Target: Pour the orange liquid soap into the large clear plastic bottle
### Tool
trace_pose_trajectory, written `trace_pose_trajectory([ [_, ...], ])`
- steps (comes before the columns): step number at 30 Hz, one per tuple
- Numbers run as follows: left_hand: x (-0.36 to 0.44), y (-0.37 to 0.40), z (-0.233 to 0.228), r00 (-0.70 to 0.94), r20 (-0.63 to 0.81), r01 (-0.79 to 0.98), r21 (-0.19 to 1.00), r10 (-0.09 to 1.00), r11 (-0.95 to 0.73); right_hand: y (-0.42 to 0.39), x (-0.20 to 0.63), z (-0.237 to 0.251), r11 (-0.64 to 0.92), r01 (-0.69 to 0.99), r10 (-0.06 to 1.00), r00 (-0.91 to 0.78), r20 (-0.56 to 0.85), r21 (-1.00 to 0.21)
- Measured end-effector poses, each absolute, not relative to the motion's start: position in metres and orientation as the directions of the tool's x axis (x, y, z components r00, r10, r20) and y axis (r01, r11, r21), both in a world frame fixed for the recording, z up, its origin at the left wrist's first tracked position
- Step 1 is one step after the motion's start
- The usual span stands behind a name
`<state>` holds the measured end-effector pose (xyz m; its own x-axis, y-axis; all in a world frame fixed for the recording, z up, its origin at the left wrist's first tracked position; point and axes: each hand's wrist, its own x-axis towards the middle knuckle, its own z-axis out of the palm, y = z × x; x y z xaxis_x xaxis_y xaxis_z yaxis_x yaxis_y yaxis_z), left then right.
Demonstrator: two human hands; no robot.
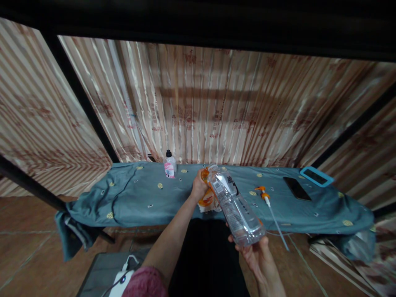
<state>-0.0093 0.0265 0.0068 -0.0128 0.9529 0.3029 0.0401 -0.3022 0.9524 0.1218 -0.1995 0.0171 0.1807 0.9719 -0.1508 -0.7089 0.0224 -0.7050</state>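
Observation:
My left hand [199, 185] is wrapped round the upper part of an orange bottle [206, 201] at the front of the table; much of that bottle hides behind the hand and a clear bottle. The clear plastic bottle [236, 212], with a white printed label, slants across it, its neck end up by my left hand. At the bottle's base, my right hand [255, 255] grips it with fingers curled round the bottom. Whether the two bottles' mouths touch cannot be made out. To the right lies an orange-and-white pump head [264, 196], its long tube hanging over the table edge.
A small clear bottle with a black cap [170, 166] stands at the back left of the cloth-covered table [130, 202]. A black phone [297, 189] and a blue-framed device [316, 176] lie at the right. Black frame bars [80, 99] surround the table, with striped curtains behind.

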Motion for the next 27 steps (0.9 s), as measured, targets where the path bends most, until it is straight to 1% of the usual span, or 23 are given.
trace_pose_trajectory([
  [20,-0.009,0.025,0.010,-0.019,0.325,0.084,0.943,0.946,-0.322,-0.200,0.121,0.018,0.026,-0.706,0.970,0.189,-0.153,-0.707],
  [27,-0.010,0.026,0.008,-0.028,0.310,0.116,0.945,0.950,-0.305,-0.199,0.125,0.008,0.031,-0.725,0.975,0.173,-0.138,-0.688],
])
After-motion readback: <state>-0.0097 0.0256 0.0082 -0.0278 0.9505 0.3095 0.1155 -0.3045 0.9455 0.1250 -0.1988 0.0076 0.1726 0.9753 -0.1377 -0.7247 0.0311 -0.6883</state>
